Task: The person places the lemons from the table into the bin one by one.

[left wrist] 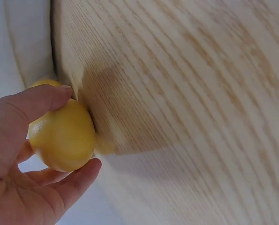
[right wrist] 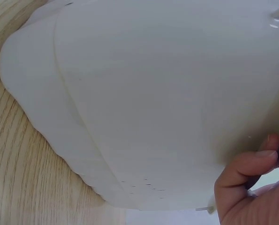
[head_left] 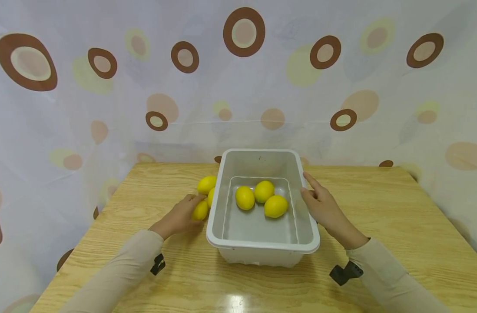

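A white plastic bin (head_left: 262, 247) stands on the table, with three lemons (head_left: 276, 206) lying inside it. By its left wall my left hand (head_left: 182, 216) holds a lemon (head_left: 200, 211); the left wrist view shows thumb and fingers around this lemon (left wrist: 64, 136). Two more lemons (head_left: 206, 185) lie just beyond that hand, one partly hidden by the bin's rim. My right hand (head_left: 327, 210) grips the bin's right rim, thumb on top. The right wrist view shows curled fingers at the rim beside the bin's outer wall (right wrist: 144, 93).
The wooden table (head_left: 379, 204) reaches out on both sides of the bin. Behind it hangs a patterned curtain (head_left: 207, 95). Dark wrist mounts (head_left: 346, 273) sit on both sleeves.
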Available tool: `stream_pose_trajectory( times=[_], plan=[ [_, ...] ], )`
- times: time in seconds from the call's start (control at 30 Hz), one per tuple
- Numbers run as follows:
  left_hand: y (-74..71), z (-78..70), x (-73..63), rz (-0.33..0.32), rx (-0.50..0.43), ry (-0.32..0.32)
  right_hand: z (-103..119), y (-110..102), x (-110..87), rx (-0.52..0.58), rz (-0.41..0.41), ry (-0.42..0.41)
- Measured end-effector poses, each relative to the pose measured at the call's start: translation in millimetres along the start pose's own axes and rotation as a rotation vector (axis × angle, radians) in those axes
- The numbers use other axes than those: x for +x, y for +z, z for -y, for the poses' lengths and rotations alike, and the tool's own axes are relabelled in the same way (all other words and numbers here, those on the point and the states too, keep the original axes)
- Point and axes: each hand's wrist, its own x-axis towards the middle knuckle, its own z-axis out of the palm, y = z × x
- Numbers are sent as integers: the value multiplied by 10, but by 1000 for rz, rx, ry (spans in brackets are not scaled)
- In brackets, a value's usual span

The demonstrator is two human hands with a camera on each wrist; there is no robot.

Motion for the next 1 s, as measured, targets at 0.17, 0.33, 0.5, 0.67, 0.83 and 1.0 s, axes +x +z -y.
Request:
stream_pose_trajectory(
  times=[0.17,0.33,0.5,0.67,0.83,1.0],
  plan=[
    [-8,-4,3,-9,-4,-4,19,-4,-2,-8,-5,-5],
    [-1,22,5,-8,-10,-1,5,-2,-1,-2,6,0],
    [-34,34,-3,-5,2,25,-9,-1,-2,-1,9,0],
    [-124,35,-14,-5,48,37,-7,3,-6,9,11,4],
    [-258,18,-14,17,97,8,2,-7,-8,5,12,1],
    [-434,-43,-13,32,111,-1,21,-13,-10,6,15,1]
  ],
)
